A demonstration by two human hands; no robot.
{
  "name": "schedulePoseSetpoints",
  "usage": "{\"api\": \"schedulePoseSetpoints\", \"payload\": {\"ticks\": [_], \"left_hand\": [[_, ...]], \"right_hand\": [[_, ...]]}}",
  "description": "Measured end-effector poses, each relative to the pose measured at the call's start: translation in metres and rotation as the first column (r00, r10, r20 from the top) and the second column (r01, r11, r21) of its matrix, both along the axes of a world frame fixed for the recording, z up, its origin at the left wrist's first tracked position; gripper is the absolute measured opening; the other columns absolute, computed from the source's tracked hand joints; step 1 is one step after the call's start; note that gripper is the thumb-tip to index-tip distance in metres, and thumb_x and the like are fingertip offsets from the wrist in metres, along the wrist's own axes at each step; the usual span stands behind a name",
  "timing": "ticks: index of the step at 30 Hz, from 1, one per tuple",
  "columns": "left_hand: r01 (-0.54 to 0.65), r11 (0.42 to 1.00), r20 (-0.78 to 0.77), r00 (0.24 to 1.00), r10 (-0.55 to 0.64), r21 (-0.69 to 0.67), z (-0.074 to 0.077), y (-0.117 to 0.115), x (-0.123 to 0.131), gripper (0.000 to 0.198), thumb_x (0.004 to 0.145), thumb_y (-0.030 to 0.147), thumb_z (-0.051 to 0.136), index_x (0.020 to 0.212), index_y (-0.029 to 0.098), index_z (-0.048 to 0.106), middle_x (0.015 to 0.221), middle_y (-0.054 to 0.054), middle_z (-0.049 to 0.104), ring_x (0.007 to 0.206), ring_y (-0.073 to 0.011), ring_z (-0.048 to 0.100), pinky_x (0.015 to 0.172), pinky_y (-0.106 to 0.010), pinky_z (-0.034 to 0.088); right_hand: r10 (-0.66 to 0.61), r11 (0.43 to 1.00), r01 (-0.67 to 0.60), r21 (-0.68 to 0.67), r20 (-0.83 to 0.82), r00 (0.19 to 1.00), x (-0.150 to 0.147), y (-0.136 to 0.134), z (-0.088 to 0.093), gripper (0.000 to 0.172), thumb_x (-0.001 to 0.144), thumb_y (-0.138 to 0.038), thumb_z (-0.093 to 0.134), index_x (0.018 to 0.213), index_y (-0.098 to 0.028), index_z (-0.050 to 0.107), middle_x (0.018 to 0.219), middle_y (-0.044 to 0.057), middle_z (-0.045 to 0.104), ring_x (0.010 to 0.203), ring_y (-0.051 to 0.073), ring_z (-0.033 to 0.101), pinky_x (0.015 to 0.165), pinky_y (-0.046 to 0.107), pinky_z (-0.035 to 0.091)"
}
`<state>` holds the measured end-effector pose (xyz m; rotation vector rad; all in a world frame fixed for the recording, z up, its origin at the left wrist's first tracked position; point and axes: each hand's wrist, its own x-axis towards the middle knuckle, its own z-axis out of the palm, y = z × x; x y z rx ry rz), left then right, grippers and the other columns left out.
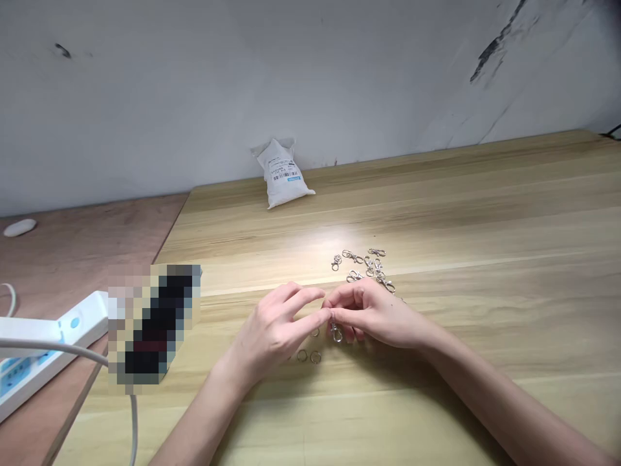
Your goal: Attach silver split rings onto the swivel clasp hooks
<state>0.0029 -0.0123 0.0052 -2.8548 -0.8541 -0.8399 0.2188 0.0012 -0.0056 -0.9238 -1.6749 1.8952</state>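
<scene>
My right hand [373,314] is closed in a pinch on a small silver clasp [336,332] that hangs from its fingertips just above the wooden table [436,213]. My left hand [276,327] meets it fingertip to fingertip, its thumb and forefinger pressed together at the top of the same clasp. Two small metal rings [309,355] lie on the table right under the hands. A loose pile of several more silver clasps [366,264] lies just beyond my right hand.
A small white bag with a barcode label [284,172] stands at the table's back edge by the wall. To the left, a white power strip [36,353] with a grey cable and a blurred-out dark object [152,323] lie over the table's left edge.
</scene>
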Motion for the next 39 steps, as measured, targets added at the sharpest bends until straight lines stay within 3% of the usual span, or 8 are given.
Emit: {"api": "schedulePoseSetpoints", "payload": {"ticks": [3, 10, 17, 22, 26, 29, 33, 39], "left_hand": [[0.018, 0.998, -0.004, 1.0, -0.017, 0.062, 0.001, 0.0, 0.001, 0.019, 0.09, 0.008, 0.057, 0.103, 0.017, 0.066, 0.105, -0.01, 0.068, 0.082, -0.0173, 0.057, 0.066, -0.03, 0.05], [0.036, 0.999, 0.057, 0.998, -0.035, -0.024, -0.003, -0.001, 0.003, 0.014, 0.087, 0.007, 0.061, 0.097, 0.016, 0.066, 0.102, -0.008, 0.068, 0.08, -0.0159, 0.056, 0.065, -0.028, 0.05], [-0.113, 0.989, 0.193, 0.973, 0.13, -0.093, -0.014, 0.008, -0.006, 0.004, 0.089, 0.013, 0.061, 0.087, 0.016, 0.064, 0.094, -0.006, 0.067, 0.086, -0.0147, 0.063, 0.071, -0.027, 0.054], [-0.132, 0.984, 0.196, 0.968, 0.154, -0.123, -0.015, 0.008, -0.007, 0.002, 0.087, 0.014, 0.065, 0.086, 0.016, 0.063, 0.096, -0.007, 0.066, 0.088, -0.0158, 0.063, 0.073, -0.029, 0.054], [-0.126, 0.986, 0.177, 0.974, 0.143, -0.105, -0.014, 0.006, -0.004, 0.005, 0.085, 0.011, 0.066, 0.085, 0.016, 0.065, 0.099, -0.007, 0.067, 0.091, -0.017, 0.06, 0.074, -0.03, 0.052], [-0.167, 0.985, 0.165, 0.971, 0.174, -0.052, -0.012, 0.005, -0.001, 0.006, 0.085, 0.013, 0.067, 0.083, 0.019, 0.068, 0.103, -0.006, 0.068, 0.1, -0.0205, 0.059, 0.088, -0.039, 0.05], [-0.22, 0.975, 0.174, 0.96, 0.219, -0.011, -0.01, 0.004, 0.001, 0.008, 0.083, 0.016, 0.07, 0.078, 0.022, 0.069, 0.114, -0.006, 0.067, 0.119, -0.0253, 0.054, 0.107, -0.054, 0.035], [-0.241, 0.97, 0.162, 0.959, 0.234, 0.024, -0.011, 0.003, 0.003, 0.01, 0.084, 0.018, 0.07, 0.076, 0.023, 0.068, 0.122, -0.006, 0.066, 0.126, -0.0253, 0.051, 0.11, -0.055, 0.032]], "right_hand": [[0.011, 0.998, -0.009, -0.057, 0.029, 1.0, 0.001, 0.001, 0.003, 0.019, 0.09, -0.031, 0.06, 0.082, -0.016, 0.069, 0.071, 0.002, 0.068, 0.054, 0.007, 0.057, 0.048, 0.019, 0.044], [0.047, 0.987, -0.037, -0.155, 0.063, 0.997, 0.006, 0.001, 0.005, 0.023, 0.091, -0.037, 0.059, 0.086, -0.017, 0.069, 0.08, 0.005, 0.071, 0.061, 0.013, 0.069, 0.046, 0.019, 0.045], [-0.195, 0.965, 0.192, -0.179, 0.005, 0.981, -0.004, -0.003, -0.002, 0.027, 0.085, -0.042, 0.068, 0.092, -0.016, 0.065, 0.082, 0.009, 0.074, 0.068, 0.018, 0.072, 0.052, 0.023, 0.053], [-0.322, 0.946, 0.319, -0.047, -0.05, 0.946, -0.01, -0.005, -0.004, 0.025, 0.081, -0.039, 0.073, 0.081, -0.016, 0.064, 0.071, 0.004, 0.07, 0.06, 0.014, 0.066, 0.054, 0.026, 0.053], [-0.369, 0.92, 0.365, 0.144, -0.006, 0.93, -0.012, -0.006, -0.008, 0.021, 0.083, -0.036, 0.069, 0.08, -0.016, 0.066, 0.07, 0.001, 0.066, 0.055, 0.011, 0.061, 0.053, 0.025, 0.049], [-0.388, 0.894, 0.37, 0.251, 0.023, 0.921, -0.014, -0.007, -0.009, 0.018, 0.087, -0.033, 0.066, 0.081, -0.017, 0.067, 0.065, -0.001, 0.064, 0.053, 0.01, 0.059, 0.053, 0.024, 0.046], [-0.379, 0.879, 0.349, 0.324, 0.033, 0.925, -0.016, -0.009, -0.008, 0.017, 0.089, -0.03, 0.063, 0.08, -0.017, 0.068, 0.069, 0.0, 0.065, 0.053, 0.009, 0.059, 0.052, 0.023, 0.044], [-0.419, 0.808, 0.354, 0.471, 0.037, 0.907, -0.016, -0.01, -0.006, 0.016, 0.091, -0.023, 0.059, 0.079, -0.019, 0.07, 0.069, -0.001, 0.064, 0.058, 0.009, 0.054, 0.053, 0.023, 0.039]]}}
